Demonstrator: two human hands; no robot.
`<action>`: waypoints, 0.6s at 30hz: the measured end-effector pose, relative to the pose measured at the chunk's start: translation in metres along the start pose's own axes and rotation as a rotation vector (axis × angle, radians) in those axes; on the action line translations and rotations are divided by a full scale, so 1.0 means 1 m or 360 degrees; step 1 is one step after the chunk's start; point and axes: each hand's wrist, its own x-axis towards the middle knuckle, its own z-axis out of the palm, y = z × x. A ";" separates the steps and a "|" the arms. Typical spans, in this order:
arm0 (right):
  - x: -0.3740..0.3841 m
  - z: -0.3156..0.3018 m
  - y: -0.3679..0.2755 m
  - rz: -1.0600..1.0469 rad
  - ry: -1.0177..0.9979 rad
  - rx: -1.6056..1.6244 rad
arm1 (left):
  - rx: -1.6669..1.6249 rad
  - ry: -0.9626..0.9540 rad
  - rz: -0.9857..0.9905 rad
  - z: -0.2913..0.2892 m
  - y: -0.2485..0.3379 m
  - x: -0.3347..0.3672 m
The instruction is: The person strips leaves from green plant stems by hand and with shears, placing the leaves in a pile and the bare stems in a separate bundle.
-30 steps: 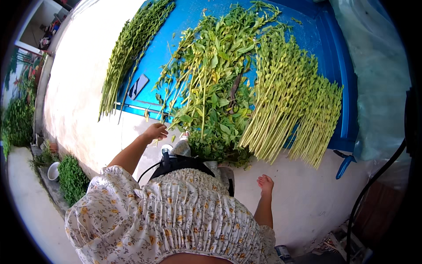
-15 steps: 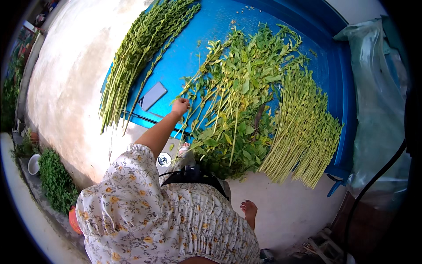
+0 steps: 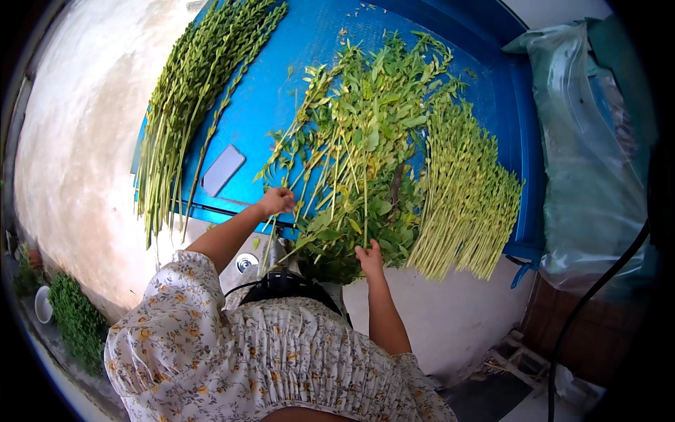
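"Looking down, with twelve o'clock straight ahead, you have your left hand (image 3: 278,201) at nine, close to the centre, by the lower stems of the leafy pile (image 3: 380,126)."

"What are your fingers doing there?"

"They curl inward, but I can't tell whether you have any stem clamped between them."

"And your right hand (image 3: 369,259)?"

"At five o'clock, just below the centre. Your fingertips are at the lower end of a long pale stem (image 3: 365,204) that points towards twelve. Whether you pinch it or only touch it, I can't tell."

"Where does the pile itself lie?"

"Mostly from twelve to one, on the blue surface (image 3: 278,98), its loose stems and yellowing leaves overhanging the near edge towards you."

"What else is around you?"

"At three o'clock, right beside the pile, you have a row of trimmed stalks (image 3: 464,200), bare ends facing you. At ten, well apart from the pile, lies a long green bundle (image 3: 186,105), its stem ends past the edge. Between your left hand and that bundle rests a phone (image 3: 223,170), flat and tilted towards one o'clock. Farther out, towards three, hangs a cloudy plastic sheet (image 3: 576,169)."
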 end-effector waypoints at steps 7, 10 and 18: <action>-0.053 -0.033 -0.074 -0.0134 0.0119 0.0658 | -0.0190 0.0075 0.0082 -0.034 -0.012 -0.035; -0.094 -0.062 -0.064 -0.0292 0.0294 0.0565 | -0.0253 -0.0058 0.0222 -0.023 0.021 -0.030; -0.175 -0.071 -0.039 -0.0760 0.0851 -0.0033 | -0.0449 -0.0549 0.0736 0.072 0.171 -0.055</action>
